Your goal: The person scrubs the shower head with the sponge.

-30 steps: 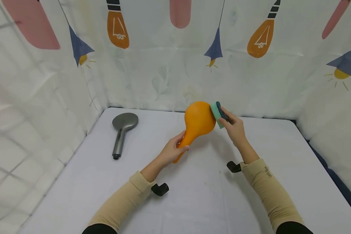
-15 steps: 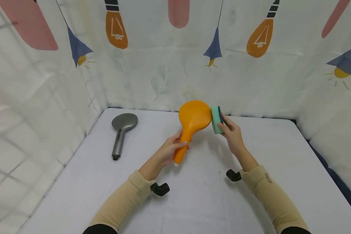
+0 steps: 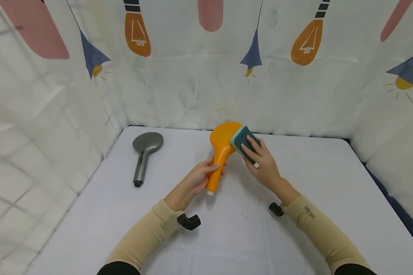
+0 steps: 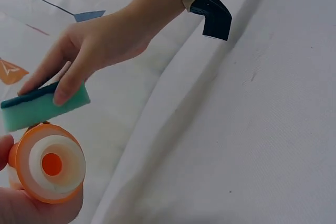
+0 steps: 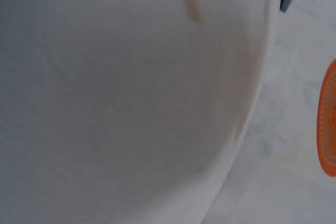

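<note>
Since a moment ago, the sponge [image 3: 240, 139] has swung left, over the edge of the orange shower head [image 3: 221, 138] at three o'clock. On the white table [image 3: 234, 240], the gray shower head [image 3: 147, 143] lies at nine o'clock from it. The left hand [image 3: 199, 178] grips the orange handle [image 3: 213, 184] near seven o'clock. The right hand [image 3: 265, 168] holds the sponge.

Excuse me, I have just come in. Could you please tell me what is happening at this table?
A person's left hand holds an orange shower head by its handle, above the white table. The right hand holds a green sponge, dark side outward, at the right edge of the round head, touching it or very close. A grey shower head lies on the table to the left, with neither hand on it.
</note>
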`<state>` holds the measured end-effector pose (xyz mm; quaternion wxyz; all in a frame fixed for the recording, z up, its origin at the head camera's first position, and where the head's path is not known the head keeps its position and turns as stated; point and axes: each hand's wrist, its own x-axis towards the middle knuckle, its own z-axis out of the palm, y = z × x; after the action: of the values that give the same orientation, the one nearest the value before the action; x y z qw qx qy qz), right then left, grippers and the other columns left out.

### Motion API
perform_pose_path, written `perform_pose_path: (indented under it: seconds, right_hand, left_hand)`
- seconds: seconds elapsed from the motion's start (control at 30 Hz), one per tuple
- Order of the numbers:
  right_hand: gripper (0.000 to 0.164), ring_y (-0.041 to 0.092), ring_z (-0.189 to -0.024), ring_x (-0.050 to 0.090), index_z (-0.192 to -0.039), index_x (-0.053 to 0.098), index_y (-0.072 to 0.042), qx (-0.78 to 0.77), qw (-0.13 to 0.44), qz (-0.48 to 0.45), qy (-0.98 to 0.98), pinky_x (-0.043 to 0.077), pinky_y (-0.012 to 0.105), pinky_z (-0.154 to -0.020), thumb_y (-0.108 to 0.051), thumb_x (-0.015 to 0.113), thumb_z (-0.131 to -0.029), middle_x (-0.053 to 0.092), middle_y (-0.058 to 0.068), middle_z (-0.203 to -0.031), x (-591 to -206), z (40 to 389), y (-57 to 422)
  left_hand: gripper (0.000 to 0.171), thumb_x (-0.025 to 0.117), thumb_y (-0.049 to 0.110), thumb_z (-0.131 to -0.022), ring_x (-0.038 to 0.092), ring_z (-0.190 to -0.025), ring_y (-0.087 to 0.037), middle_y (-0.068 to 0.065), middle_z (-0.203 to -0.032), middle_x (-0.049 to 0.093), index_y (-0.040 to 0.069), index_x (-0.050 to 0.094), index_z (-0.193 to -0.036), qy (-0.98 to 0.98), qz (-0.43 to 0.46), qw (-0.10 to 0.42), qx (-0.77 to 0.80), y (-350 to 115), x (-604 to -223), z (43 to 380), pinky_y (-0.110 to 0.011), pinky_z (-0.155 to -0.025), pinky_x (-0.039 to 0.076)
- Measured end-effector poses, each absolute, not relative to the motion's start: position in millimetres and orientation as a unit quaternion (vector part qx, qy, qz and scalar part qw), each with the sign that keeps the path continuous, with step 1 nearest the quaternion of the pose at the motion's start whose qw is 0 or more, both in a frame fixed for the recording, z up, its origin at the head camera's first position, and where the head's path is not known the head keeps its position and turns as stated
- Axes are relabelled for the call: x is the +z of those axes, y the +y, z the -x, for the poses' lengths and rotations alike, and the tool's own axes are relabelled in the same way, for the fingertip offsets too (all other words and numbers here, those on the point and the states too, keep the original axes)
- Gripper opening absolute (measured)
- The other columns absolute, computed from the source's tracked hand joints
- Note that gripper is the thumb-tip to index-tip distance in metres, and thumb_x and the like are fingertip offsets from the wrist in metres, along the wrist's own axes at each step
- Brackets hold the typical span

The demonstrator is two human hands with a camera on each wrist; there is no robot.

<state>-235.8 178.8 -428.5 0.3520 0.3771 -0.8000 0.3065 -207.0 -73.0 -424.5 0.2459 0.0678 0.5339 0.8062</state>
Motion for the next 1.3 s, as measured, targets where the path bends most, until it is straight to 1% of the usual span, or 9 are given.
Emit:
perform_pose_path:
  seconds: [0.13, 0.3, 0.43, 0.6, 0.8, 1.0, 1.07, 1.2, 1.3]
  right_hand:
    - [0.045, 0.060, -0.121, 0.048, -0.124, 0.072, 0.000, 0.221, 0.383, -0.461, -0.769, 0.045, 0.072, -0.092, 0.007, 0.081, -0.080, 0.058, 0.026, -0.140, -431.1, 240.2, 184.8]
    - [0.042, 0.063, -0.120, 0.048, -0.122, 0.073, 0.001, 0.233, 0.419, -0.426, -0.767, 0.043, 0.073, -0.092, 0.010, 0.077, -0.081, 0.059, 0.028, -0.137, -425.0, 248.4, 195.8]
    - [0.024, 0.062, -0.119, 0.050, -0.122, 0.073, -0.002, 0.221, 0.424, -0.434, -0.764, 0.045, 0.073, -0.092, -0.008, 0.064, -0.101, 0.059, 0.026, -0.138, -425.2, 245.9, 195.6]
    - [0.033, 0.059, -0.120, 0.051, -0.122, 0.073, -0.007, 0.181, 0.406, -0.485, -0.753, 0.047, 0.070, -0.092, -0.024, 0.048, -0.110, 0.061, 0.019, -0.139, -425.6, 243.9, 193.7]
    - [0.028, 0.060, -0.123, 0.048, -0.122, 0.074, -0.002, 0.224, 0.414, -0.465, -0.750, 0.044, 0.072, -0.094, -0.017, 0.055, -0.107, 0.059, 0.024, -0.139, -423.8, 250.2, 200.5]
    - [0.027, 0.058, -0.123, 0.050, -0.125, 0.073, -0.009, 0.189, 0.406, -0.492, -0.746, 0.047, 0.071, -0.091, -0.016, 0.055, -0.107, 0.061, 0.018, -0.140, -423.9, 247.5, 199.2]
    - [0.025, 0.059, -0.123, 0.049, -0.123, 0.074, -0.006, 0.202, 0.407, -0.479, -0.751, 0.045, 0.072, -0.092, -0.005, 0.066, -0.099, 0.061, 0.019, -0.139, -423.5, 248.6, 200.2]
    - [0.048, 0.063, -0.121, 0.048, -0.121, 0.074, -0.001, 0.223, 0.399, -0.461, -0.760, 0.043, 0.073, -0.092, 0.012, 0.081, -0.075, 0.060, 0.025, -0.137, -424.1, 249.8, 204.4]
    - [0.043, 0.062, -0.124, 0.047, -0.121, 0.074, 0.001, 0.240, 0.391, -0.449, -0.767, 0.042, 0.073, -0.095, 0.009, 0.080, -0.079, 0.059, 0.027, -0.137, -425.0, 248.4, 208.4]
  left_hand:
    - [0.049, 0.038, 0.009, -0.112, 0.059, -0.096, -0.015, -0.015, -0.137, 0.052, 0.000, 0.028, -0.159, 0.504, -0.070, 0.263, 0.820, -73.5, -425.1, 206.0, -0.026, -0.089, 0.052]
    - [0.048, 0.035, 0.007, -0.112, 0.061, -0.094, -0.014, -0.007, -0.126, 0.057, -0.002, 0.026, -0.158, 0.478, -0.081, 0.271, 0.832, -75.3, -423.1, 204.3, -0.024, -0.084, 0.053]
    - [0.047, 0.033, 0.006, -0.112, 0.060, -0.093, -0.014, -0.008, -0.127, 0.056, -0.001, 0.025, -0.158, 0.463, -0.074, 0.278, 0.838, -77.1, -420.5, 202.8, -0.024, -0.084, 0.054]
    - [0.048, 0.033, 0.007, -0.112, 0.059, -0.093, -0.014, -0.012, -0.134, 0.052, 0.001, 0.025, -0.159, 0.442, -0.058, 0.290, 0.847, -76.0, -419.8, 201.0, -0.025, -0.084, 0.054]
    - [0.046, 0.031, 0.007, -0.113, 0.061, -0.093, -0.015, -0.007, -0.126, 0.056, -0.001, 0.024, -0.158, 0.427, -0.063, 0.286, 0.855, -77.7, -419.9, 200.7, -0.025, -0.082, 0.055]
    - [0.047, 0.031, 0.007, -0.112, 0.061, -0.092, -0.014, -0.006, -0.123, 0.058, -0.004, 0.023, -0.157, 0.424, -0.063, 0.289, 0.856, -78.6, -420.1, 200.6, -0.025, -0.082, 0.056]
    - [0.047, 0.031, 0.007, -0.112, 0.061, -0.093, -0.015, -0.007, -0.124, 0.057, -0.004, 0.023, -0.157, 0.417, -0.063, 0.288, 0.860, -79.0, -419.9, 201.0, -0.026, -0.082, 0.056]
    - [0.046, 0.031, 0.007, -0.112, 0.062, -0.090, -0.016, -0.009, -0.124, 0.057, -0.003, 0.023, -0.156, 0.397, -0.049, 0.295, 0.868, -80.8, -419.4, 200.7, -0.027, -0.081, 0.057]
    - [0.045, 0.032, 0.010, -0.112, 0.063, -0.086, -0.015, -0.008, -0.121, 0.059, -0.001, 0.024, -0.155, 0.388, -0.030, 0.301, 0.871, -81.9, -418.4, 199.7, -0.027, -0.077, 0.057]
